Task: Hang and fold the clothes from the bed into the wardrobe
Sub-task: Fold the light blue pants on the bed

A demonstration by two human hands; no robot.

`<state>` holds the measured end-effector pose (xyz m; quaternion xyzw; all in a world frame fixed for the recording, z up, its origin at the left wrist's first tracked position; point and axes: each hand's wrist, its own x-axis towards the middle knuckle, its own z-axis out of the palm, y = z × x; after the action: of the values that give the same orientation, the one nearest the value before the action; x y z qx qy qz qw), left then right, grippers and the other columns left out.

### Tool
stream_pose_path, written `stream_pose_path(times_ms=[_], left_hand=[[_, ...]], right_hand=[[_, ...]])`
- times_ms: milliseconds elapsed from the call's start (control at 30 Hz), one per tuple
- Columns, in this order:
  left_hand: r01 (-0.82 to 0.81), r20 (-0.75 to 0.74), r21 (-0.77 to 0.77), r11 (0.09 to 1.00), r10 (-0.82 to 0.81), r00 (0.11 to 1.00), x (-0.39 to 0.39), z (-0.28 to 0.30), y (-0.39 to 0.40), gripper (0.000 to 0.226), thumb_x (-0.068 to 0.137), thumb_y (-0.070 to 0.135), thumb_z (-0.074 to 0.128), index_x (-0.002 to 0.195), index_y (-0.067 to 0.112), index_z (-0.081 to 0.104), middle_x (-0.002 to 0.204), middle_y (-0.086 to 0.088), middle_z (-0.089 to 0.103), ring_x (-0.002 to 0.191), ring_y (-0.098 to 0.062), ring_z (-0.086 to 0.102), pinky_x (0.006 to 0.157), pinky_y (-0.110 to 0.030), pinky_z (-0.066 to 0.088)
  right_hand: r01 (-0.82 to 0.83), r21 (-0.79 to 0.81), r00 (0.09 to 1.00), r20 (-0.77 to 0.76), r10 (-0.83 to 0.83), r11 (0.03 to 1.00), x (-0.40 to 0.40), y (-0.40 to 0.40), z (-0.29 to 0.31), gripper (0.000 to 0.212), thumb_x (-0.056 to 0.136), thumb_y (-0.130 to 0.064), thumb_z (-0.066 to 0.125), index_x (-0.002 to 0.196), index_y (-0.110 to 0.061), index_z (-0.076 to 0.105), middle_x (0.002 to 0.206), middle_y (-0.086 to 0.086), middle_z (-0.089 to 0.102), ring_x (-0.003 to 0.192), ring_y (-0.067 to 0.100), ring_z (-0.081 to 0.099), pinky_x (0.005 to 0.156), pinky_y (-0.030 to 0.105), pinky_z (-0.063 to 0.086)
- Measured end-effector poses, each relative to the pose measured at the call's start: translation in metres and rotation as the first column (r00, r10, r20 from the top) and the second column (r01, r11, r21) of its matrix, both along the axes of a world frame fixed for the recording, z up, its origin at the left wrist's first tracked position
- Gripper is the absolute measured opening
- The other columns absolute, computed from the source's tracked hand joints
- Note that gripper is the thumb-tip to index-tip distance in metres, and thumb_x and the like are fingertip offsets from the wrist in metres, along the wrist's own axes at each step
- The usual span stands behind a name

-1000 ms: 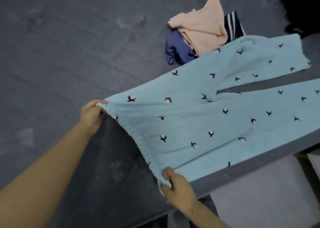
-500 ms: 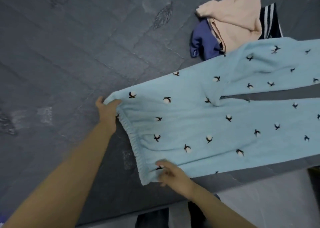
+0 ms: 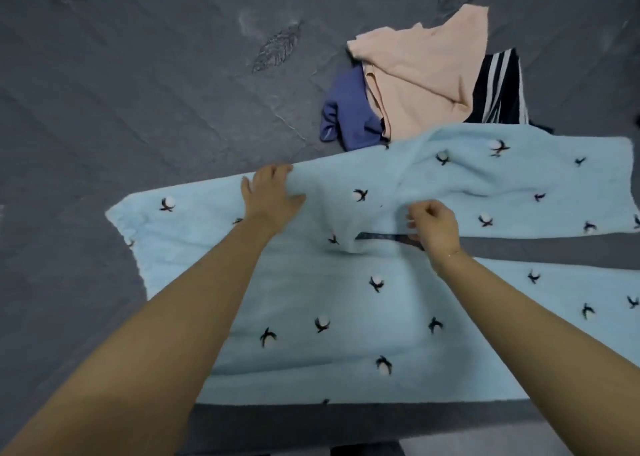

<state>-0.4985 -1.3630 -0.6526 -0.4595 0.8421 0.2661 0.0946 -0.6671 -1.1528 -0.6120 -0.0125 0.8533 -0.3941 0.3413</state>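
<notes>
Light-blue fleece trousers (image 3: 311, 299) with dark bird print spread flat on the grey bed (image 3: 138, 92), waistband to the left, two legs running right; left hand (image 3: 272, 196) laid on the far edge near the hip, fingers curled over the fabric, gripping it; right hand (image 3: 433, 225) at the crotch, fingertips pinching cloth; beyond, touching the far leg: peach garment (image 3: 426, 74), purple-blue garment (image 3: 346, 116), black garment with white stripes (image 3: 498, 95).
</notes>
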Motion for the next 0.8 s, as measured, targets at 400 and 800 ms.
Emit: stream_pose_path(times_ms=[400, 800], left_hand=[[0.216, -0.241, -0.319, 0.923, -0.299, 0.923, 0.023, 0.036, 0.083, 0.027, 0.072, 0.013, 0.056, 0.096, 0.010, 0.067, 0.091, -0.009, 0.060, 0.087, -0.027, 0.047, 0.071, -0.038, 0.035], [0.126, 0.056, 0.122, 0.984, -0.134, 0.989, 0.027, 0.036, 0.055, 0.034, 0.085, 0.033, 0.073, 0.115, 0.019, 0.064, 0.111, -0.001, 0.058, 0.113, -0.027, 0.053, 0.094, -0.037, 0.041]], right_hand=[[0.231, -0.334, 0.968, 0.175, -0.181, 0.914, -0.066, -0.029, -0.001, 0.013, 0.084, -0.020, 0.065, 0.072, -0.017, 0.061, 0.071, -0.006, 0.061, 0.068, 0.009, 0.058, 0.065, 0.026, 0.052], [-0.474, 0.152, 0.781, -0.383, 0.494, 0.867, -0.009, 0.102, 0.019, 0.047, 0.094, -0.031, 0.050, 0.054, -0.007, 0.048, 0.052, 0.004, 0.053, 0.047, 0.016, 0.046, 0.048, 0.027, 0.033]])
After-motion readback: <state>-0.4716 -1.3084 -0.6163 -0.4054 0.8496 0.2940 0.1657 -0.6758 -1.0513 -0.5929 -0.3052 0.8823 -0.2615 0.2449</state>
